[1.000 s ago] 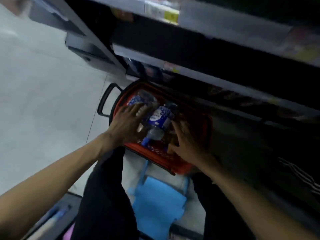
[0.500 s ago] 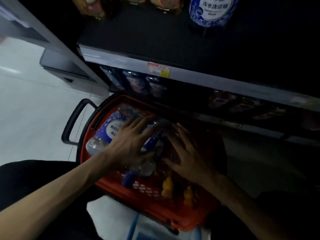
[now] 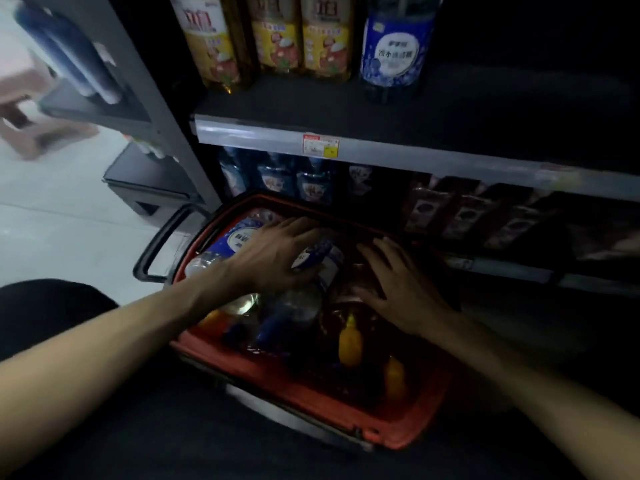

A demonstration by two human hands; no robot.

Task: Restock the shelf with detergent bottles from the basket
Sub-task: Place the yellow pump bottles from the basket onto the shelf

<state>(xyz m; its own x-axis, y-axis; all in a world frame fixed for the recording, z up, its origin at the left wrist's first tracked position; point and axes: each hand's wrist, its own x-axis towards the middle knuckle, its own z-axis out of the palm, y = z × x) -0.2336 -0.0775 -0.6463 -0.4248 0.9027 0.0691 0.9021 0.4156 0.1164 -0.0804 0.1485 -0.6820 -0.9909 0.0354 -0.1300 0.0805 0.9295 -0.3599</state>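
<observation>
Dim shop aisle, shelf (image 3: 415,155) above, red basket (image 3: 311,403) below it. My left hand (image 3: 273,258) lies on a blue-labelled bottle (image 3: 235,237) in the basket, fingers (image 3: 298,226) spread. My right hand (image 3: 401,285) rests just beside it, inside the basket, fingers spread too.

Three yellow-label bottles (image 3: 277,39) fill the left end of the upper shelf (image 3: 381,155), a blue-label bottle (image 3: 393,50) just beside them. Right of it the board looks bare, with room enough to reach in, though it is too dark there to be sure. The lower shelf (image 3: 502,268) is packed along its front edge. The basket (image 3: 311,398) stands close before it, crammed rim to rim with lying bottles (image 3: 239,237). Its black handle (image 3: 156,251) juts left over open floor (image 3: 69,220).
</observation>
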